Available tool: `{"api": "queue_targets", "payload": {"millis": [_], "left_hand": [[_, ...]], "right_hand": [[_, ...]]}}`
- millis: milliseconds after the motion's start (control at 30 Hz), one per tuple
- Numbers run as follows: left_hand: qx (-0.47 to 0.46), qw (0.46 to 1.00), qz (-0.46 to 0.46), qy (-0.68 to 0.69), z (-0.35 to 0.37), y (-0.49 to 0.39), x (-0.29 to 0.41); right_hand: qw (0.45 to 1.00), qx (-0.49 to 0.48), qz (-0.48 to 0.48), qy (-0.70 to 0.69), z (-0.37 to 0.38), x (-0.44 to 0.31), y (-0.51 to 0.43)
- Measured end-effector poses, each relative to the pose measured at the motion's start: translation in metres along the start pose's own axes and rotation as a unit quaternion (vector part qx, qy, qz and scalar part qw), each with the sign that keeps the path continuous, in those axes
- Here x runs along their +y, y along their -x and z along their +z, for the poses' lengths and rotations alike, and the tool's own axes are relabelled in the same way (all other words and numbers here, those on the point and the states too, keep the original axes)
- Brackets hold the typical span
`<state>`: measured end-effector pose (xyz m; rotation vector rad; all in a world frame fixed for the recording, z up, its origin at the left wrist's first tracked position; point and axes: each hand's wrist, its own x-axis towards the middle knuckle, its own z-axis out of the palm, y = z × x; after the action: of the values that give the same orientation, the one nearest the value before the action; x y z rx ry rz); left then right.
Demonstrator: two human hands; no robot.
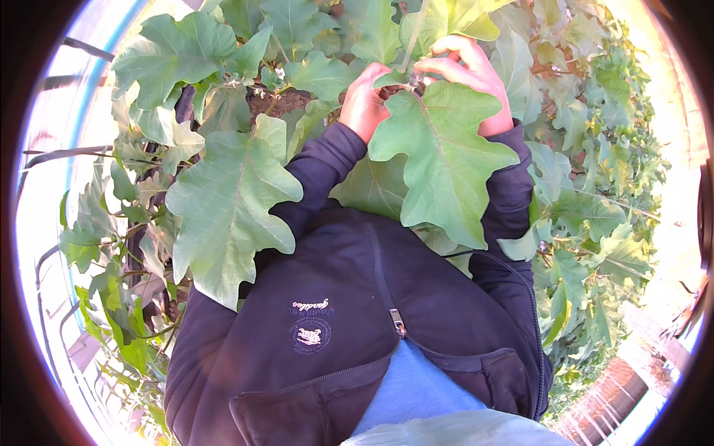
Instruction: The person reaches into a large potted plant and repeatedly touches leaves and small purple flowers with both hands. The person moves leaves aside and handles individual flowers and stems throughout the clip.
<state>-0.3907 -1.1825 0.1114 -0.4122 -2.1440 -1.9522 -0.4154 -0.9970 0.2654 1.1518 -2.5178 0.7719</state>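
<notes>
My left hand (366, 102) is curled against an eggplant stem (413, 83), its fingertips partly hidden by a small leaf (390, 79). From the other side, my right hand (474, 75) pinches at the same stem with thumb and fingers; its exact hold is hard to make out. A pale string (415, 36) rises from the stem between the hands. Below them a large lobed eggplant leaf (443, 153) hangs over part of my right wrist and sleeve. Another broad leaf (234, 206) lies in front of my left sleeve.
Dense eggplant foliage (173, 53) with small pale flowers (280, 73) surrounds me on the left. More plants (591, 212) line the right. Dark bent rods (67, 153) stand at the left edge. A black cord (521, 273) runs down beside my dark jacket (312, 267).
</notes>
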Motion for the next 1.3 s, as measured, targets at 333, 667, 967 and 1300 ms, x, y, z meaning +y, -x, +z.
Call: {"api": "queue_targets", "payload": {"millis": [333,667,967,1300], "left_hand": [[0.034,0.997,0.009,-0.074,0.002,-0.004,0.018],[0.037,0.989,0.065,-0.126,-0.001,-0.004,0.022],[0.03,0.991,0.063,-0.111,-0.001,-0.005,0.016],[0.027,0.991,0.073,-0.111,-0.003,-0.007,0.018]], "right_hand": [[0.969,-0.128,0.015,0.212,0.003,0.006,-0.011],[0.967,-0.13,-0.058,0.214,0.002,0.009,-0.011],[0.923,-0.018,-0.208,0.322,0.014,0.024,-0.007],[0.904,-0.011,-0.22,0.368,0.014,0.017,-0.001]]}}
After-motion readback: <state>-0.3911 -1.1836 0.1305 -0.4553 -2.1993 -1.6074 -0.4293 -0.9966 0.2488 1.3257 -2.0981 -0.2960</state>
